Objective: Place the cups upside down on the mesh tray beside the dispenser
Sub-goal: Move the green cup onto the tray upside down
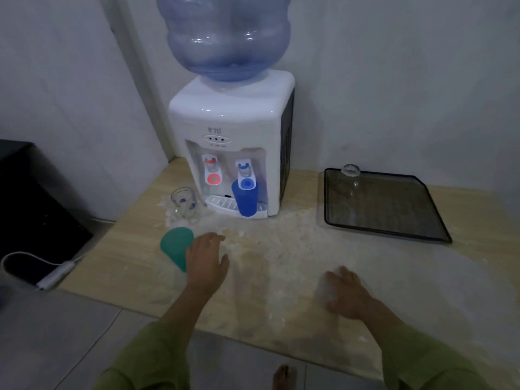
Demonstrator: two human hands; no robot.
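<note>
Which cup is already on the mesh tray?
The clear glass at the far left corner of the mesh tray. The blue cup stands on the dispenser's drip tray, the green cup and patterned glass are on the table.
</note>
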